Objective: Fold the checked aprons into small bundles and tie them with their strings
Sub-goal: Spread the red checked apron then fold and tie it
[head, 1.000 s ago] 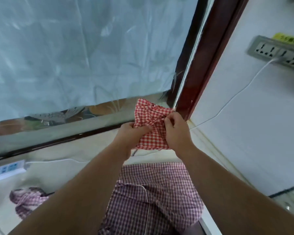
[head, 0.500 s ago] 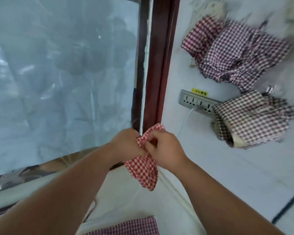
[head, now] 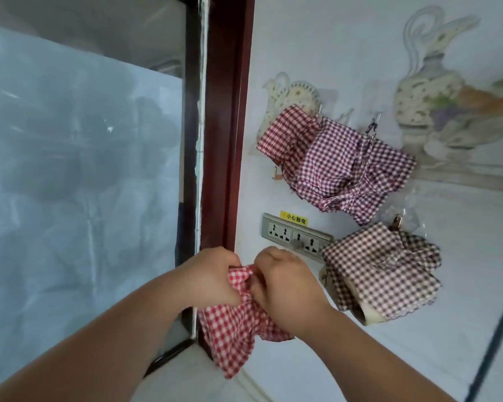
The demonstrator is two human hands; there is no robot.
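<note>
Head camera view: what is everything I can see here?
red-and-white checked cloth apron: one, red and white, gripped in both hands
hanging checked aprons: at least three, red, purple, brown checks, wall at right
grey wall socket strip: one, grey, wall right of frame
yellow warning label: one, yellow, above the sockets
dark red upright frame: one, dark red, centre
film-covered glass pane: one, pale grey-blue, left
left hand: one, gripping the apron
right hand: one, gripping the apron

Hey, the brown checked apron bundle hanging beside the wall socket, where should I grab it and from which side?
Probably round the flat folded middle of the brown checked apron bundle, coming from below and the right: its top hangs from a hook, and the wall socket crowds its left.
</note>
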